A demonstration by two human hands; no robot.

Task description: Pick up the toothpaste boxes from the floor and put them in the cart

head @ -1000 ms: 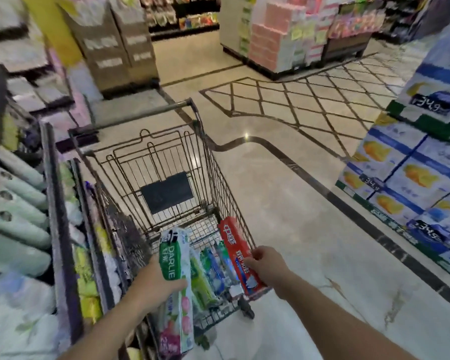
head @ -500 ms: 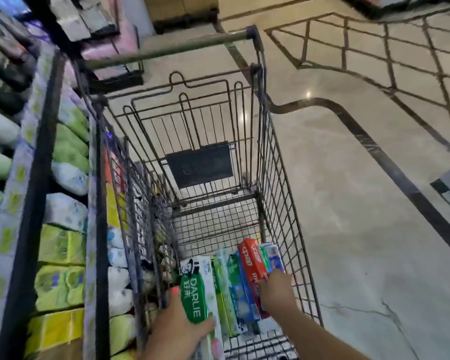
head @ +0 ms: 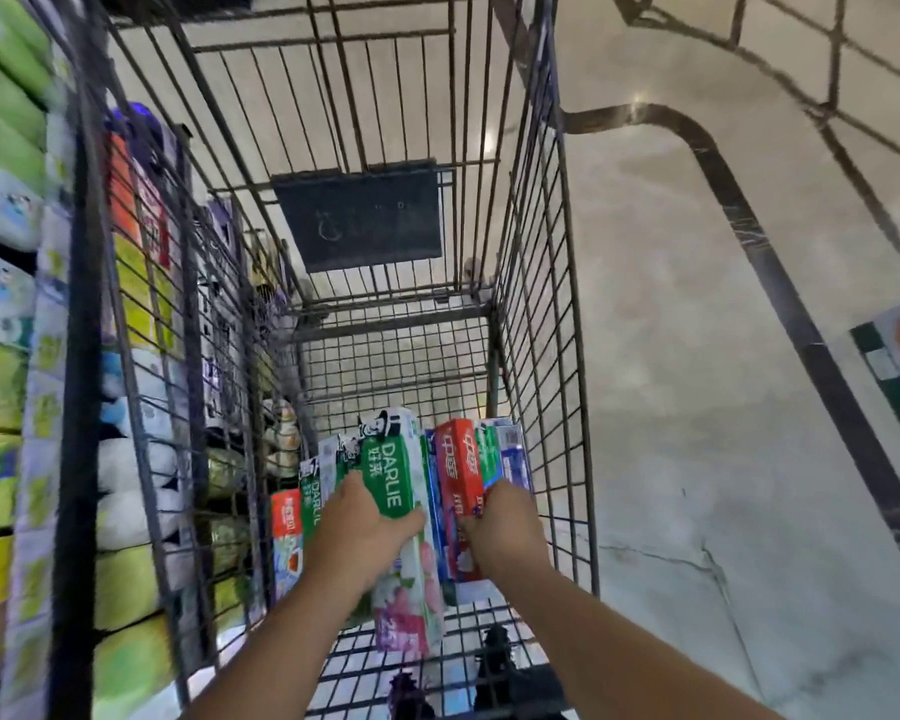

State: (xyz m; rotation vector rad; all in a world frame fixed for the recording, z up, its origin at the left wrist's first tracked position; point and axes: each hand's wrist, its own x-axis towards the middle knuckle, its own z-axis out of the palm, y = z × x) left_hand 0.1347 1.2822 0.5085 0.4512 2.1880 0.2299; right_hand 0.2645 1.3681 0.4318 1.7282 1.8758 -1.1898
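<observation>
Both grips on boxes (head: 393, 472), prob. 2+

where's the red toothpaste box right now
In the head view, the red toothpaste box is low in the cart, near its right wall, gripped by the right hand, just right of the green Darlie box that the left hand holds.
</observation>
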